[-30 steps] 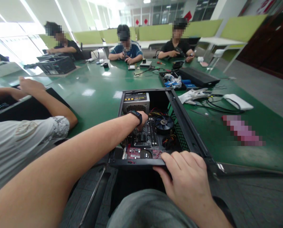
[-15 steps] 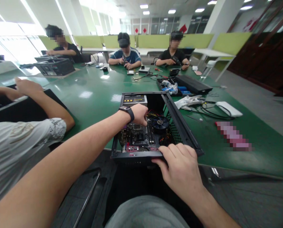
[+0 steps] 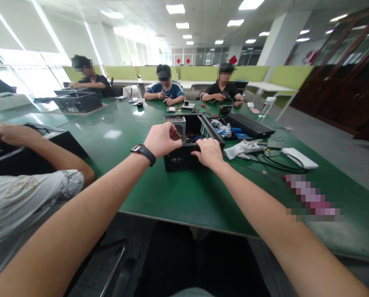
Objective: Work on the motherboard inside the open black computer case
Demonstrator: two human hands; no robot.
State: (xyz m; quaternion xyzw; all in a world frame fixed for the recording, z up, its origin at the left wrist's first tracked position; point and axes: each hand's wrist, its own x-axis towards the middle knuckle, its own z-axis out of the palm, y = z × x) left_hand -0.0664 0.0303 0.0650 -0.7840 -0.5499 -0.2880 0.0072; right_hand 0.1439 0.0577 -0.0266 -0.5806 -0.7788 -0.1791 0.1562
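Straight ahead, an open black computer case [image 3: 180, 160], set on a green table [image 3: 178, 194], is clasped at its near top edge by the right hand [image 3: 208, 152]. Just left of that grip, the left hand [image 3: 162, 139] is curled at the case's rim; whether anything is grasped cannot be told.

Black wristwatch [image 3: 143, 151] behind left hand [image 3: 162, 139] — square dark face, broad strap; both forearms bare.
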